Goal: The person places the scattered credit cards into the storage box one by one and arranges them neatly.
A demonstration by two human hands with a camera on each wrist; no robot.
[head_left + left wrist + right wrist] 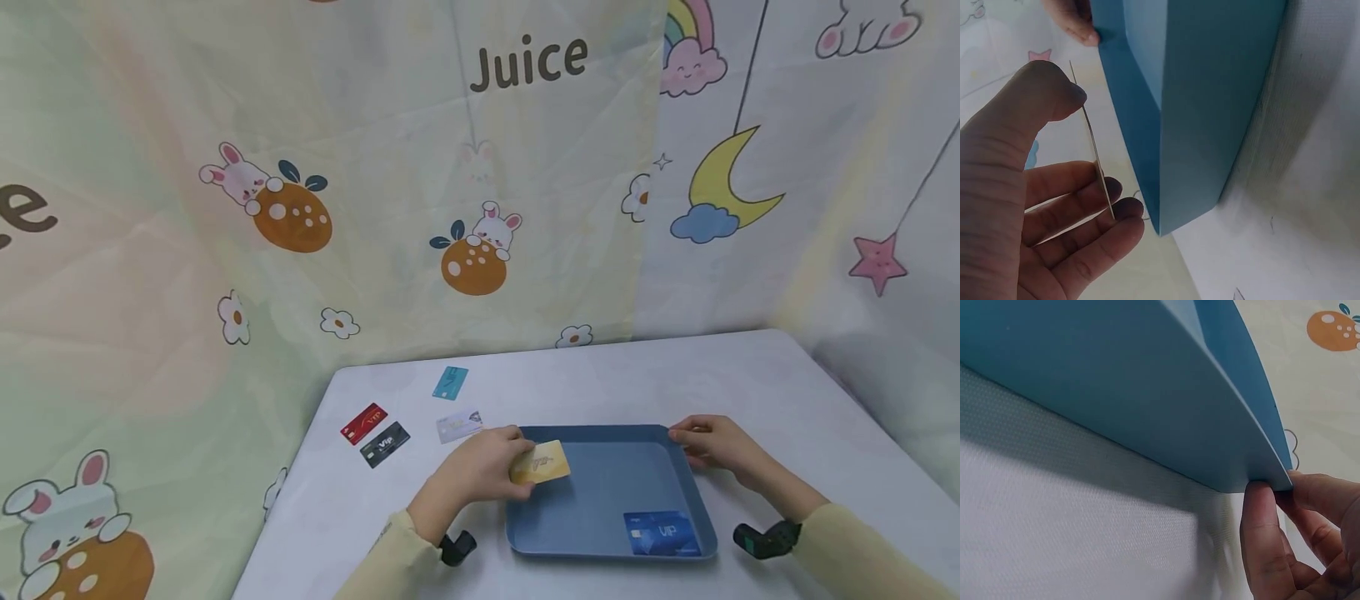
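My left hand (487, 468) pinches a yellow card (542, 462) over the left part of a blue-grey tray (592, 550). In the left wrist view the card (1092, 140) is edge-on, between the thumb and the fingertips, apart from the tray wall (1210, 94). At the tray's far right corner, my right hand (716, 446) holds the rim. The right wrist view has its thumb (1263, 519) against the tray's outer wall (1147, 412) and another finger at the rim. A blue VIP card (662, 533) lies inside the tray at the near right.
Left of the tray, a red card (363, 424), a black card (385, 445), a silver-white card (459, 426) and a teal card (450, 383) lie on the white table (300, 533). A patterned cloth (375, 167) hangs behind the table.
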